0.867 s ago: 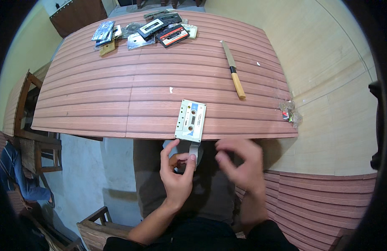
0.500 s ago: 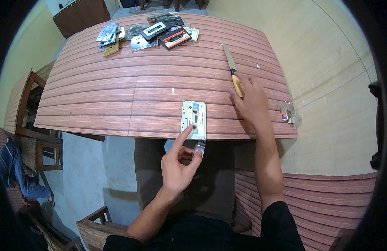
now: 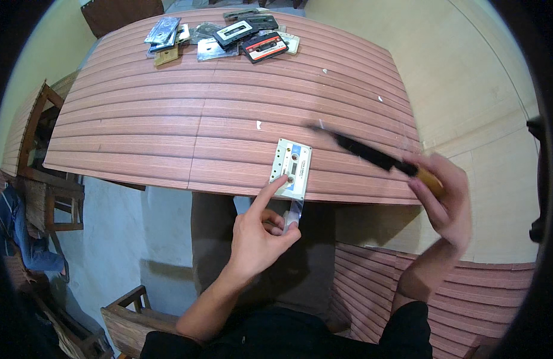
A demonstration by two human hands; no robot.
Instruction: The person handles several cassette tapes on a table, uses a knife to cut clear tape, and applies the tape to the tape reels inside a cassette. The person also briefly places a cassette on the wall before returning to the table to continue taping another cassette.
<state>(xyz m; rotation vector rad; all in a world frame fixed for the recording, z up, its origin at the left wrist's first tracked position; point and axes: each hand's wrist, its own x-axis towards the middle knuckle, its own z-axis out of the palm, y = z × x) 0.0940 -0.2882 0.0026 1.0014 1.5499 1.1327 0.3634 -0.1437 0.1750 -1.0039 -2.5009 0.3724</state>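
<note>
Cassette pile (image 3: 246, 39) on table (image 3: 127, 131), far end, 11 to 12 o'clock. White scrap (image 3: 380, 98) at 2. Wooden stool (image 3: 38, 203) at 9; blue-trousered leg (image 3: 37, 257) toward 8. Wooden chair (image 3: 133, 326) past 7.

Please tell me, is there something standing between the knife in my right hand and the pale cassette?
Nothing visible stands in the way: only table top shows between the knife in your right hand and the cassette. However, a finger of your left hand lies over the cassette's near part.
</note>
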